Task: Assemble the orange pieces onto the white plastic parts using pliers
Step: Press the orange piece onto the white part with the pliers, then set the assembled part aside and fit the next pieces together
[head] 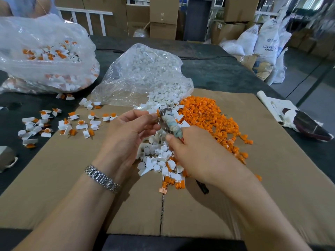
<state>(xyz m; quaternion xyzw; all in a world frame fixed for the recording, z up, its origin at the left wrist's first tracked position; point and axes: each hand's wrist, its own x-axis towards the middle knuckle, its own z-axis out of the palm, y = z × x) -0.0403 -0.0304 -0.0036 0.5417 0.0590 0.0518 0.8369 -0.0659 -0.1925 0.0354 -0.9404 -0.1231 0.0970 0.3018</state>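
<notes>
Pliers close on a small part at mid-frame, above a cardboard sheet (235, 178).

The left hand (126, 136) pinches a white part (152, 111) with an orange piece (157, 113); the right hand (195, 156) grips the pliers (168, 120). A skewed squeeze could crack the part or flick it into the loose orange pile (208, 115) at centre right.

I count two hands: left (126, 131) and right (197, 156). One pliers (169, 122). Two clear bags: one (145, 75) of white parts, one (45, 57) of assembled pieces. One orange heap (212, 116), too many to count. One cardboard sheet (235, 178).
</notes>
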